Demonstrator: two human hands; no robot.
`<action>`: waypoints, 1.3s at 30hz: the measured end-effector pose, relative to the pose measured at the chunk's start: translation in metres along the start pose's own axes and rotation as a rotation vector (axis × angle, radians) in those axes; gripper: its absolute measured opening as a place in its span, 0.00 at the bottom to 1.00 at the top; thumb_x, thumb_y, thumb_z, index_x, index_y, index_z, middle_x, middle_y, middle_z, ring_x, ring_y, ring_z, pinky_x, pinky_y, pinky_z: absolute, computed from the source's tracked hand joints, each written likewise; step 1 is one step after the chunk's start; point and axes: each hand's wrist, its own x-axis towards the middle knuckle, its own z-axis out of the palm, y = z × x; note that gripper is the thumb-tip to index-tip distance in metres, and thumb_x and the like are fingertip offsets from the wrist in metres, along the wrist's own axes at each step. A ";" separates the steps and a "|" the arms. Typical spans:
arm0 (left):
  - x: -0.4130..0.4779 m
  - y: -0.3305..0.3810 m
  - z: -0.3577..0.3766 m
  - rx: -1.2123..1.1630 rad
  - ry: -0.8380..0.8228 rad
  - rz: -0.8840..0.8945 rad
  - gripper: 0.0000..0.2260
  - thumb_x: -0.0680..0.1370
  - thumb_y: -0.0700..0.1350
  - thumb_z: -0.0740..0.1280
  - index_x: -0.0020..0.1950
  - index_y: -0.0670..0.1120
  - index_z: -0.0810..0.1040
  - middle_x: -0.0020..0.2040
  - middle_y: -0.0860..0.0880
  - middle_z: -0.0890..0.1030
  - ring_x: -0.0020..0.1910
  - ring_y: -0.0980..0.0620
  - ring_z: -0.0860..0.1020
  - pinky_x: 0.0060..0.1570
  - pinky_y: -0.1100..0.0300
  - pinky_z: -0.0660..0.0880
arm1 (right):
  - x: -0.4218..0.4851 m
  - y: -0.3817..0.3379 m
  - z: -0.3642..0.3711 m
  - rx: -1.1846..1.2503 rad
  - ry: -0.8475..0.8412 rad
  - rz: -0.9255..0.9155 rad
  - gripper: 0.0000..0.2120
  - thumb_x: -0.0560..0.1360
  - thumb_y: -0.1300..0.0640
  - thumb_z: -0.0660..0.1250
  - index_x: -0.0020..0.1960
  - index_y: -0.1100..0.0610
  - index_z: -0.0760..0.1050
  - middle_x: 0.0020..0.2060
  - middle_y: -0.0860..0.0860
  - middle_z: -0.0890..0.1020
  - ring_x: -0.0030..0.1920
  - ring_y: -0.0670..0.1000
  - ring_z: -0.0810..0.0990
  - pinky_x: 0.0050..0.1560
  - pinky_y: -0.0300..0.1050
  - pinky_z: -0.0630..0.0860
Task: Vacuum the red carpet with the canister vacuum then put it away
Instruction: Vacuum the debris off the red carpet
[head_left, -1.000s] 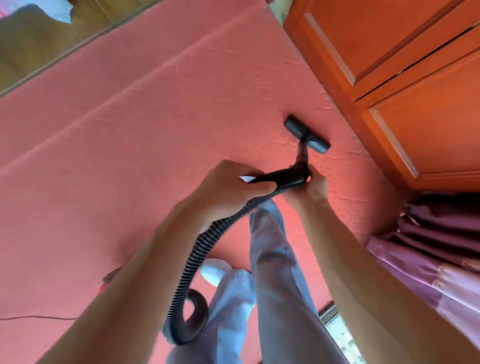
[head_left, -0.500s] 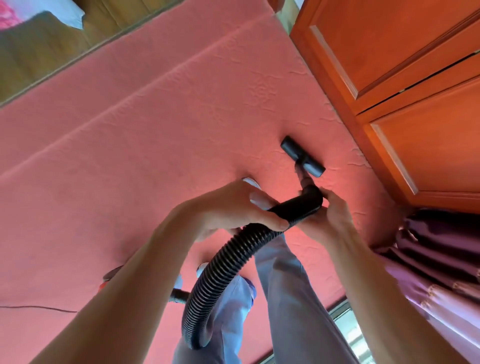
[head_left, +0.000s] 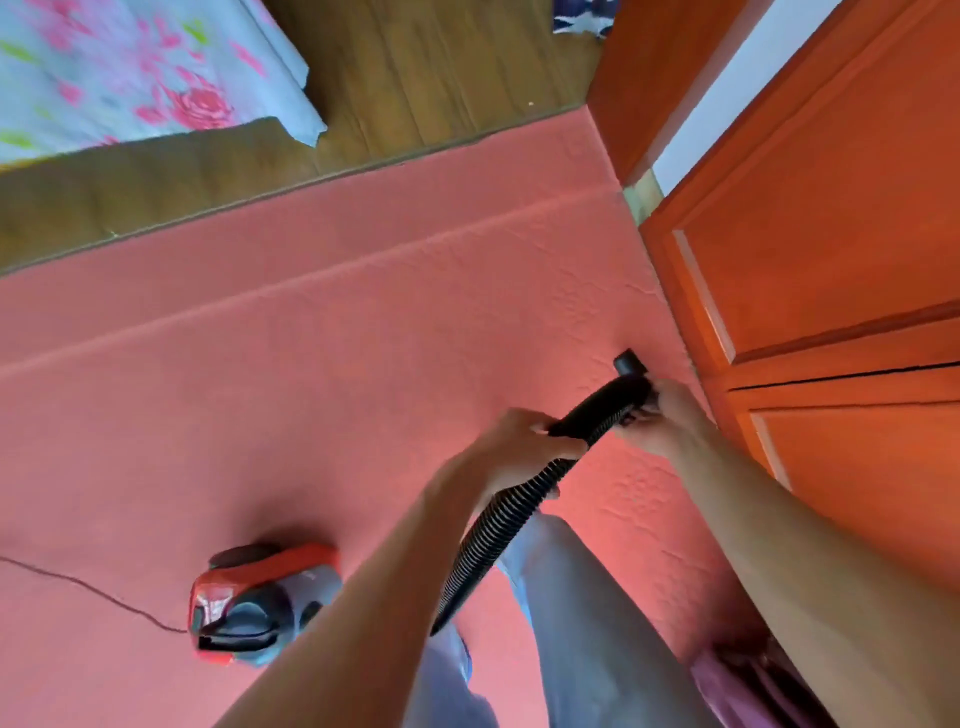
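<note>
Centre right: left hand (head_left: 524, 441) wraps the stiff hose end. Right hand (head_left: 662, 423) grips it just behind the nozzle (head_left: 630, 362), beside the wooden cabinet (head_left: 831, 260). Ribbed hose (head_left: 493, 535) looks light and floppy, so steer from the rigid end. Canister vacuum (head_left: 260, 603) sits lower left on the red carpet (head_left: 311, 389), probably heavier.

Single head-worn wide-angle view, facing forward and steeply down onto the red carpet (head_left: 311, 389) at close range; wooden cabinet (head_left: 831, 260) borders the right edge.
</note>
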 end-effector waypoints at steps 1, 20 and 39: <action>-0.010 0.007 -0.011 -0.003 0.019 0.002 0.10 0.75 0.47 0.73 0.52 0.42 0.83 0.42 0.40 0.84 0.35 0.46 0.82 0.49 0.45 0.83 | -0.013 -0.008 0.016 -0.057 -0.019 0.014 0.07 0.75 0.61 0.60 0.38 0.58 0.67 0.34 0.52 0.67 0.33 0.50 0.66 0.45 0.41 0.68; -0.305 -0.100 -0.086 -0.577 0.587 0.115 0.07 0.74 0.45 0.76 0.48 0.45 0.81 0.42 0.46 0.84 0.37 0.50 0.82 0.50 0.56 0.81 | -0.328 0.150 0.265 -1.368 -0.555 -0.306 0.12 0.78 0.55 0.66 0.59 0.57 0.71 0.38 0.55 0.75 0.35 0.51 0.73 0.34 0.45 0.72; -0.362 -0.149 -0.152 -0.906 0.836 0.172 0.08 0.72 0.43 0.77 0.49 0.44 0.84 0.40 0.48 0.84 0.42 0.49 0.82 0.46 0.58 0.81 | -0.384 0.261 0.380 -1.886 -0.660 -0.169 0.06 0.76 0.54 0.66 0.50 0.56 0.73 0.32 0.54 0.75 0.32 0.51 0.72 0.32 0.41 0.68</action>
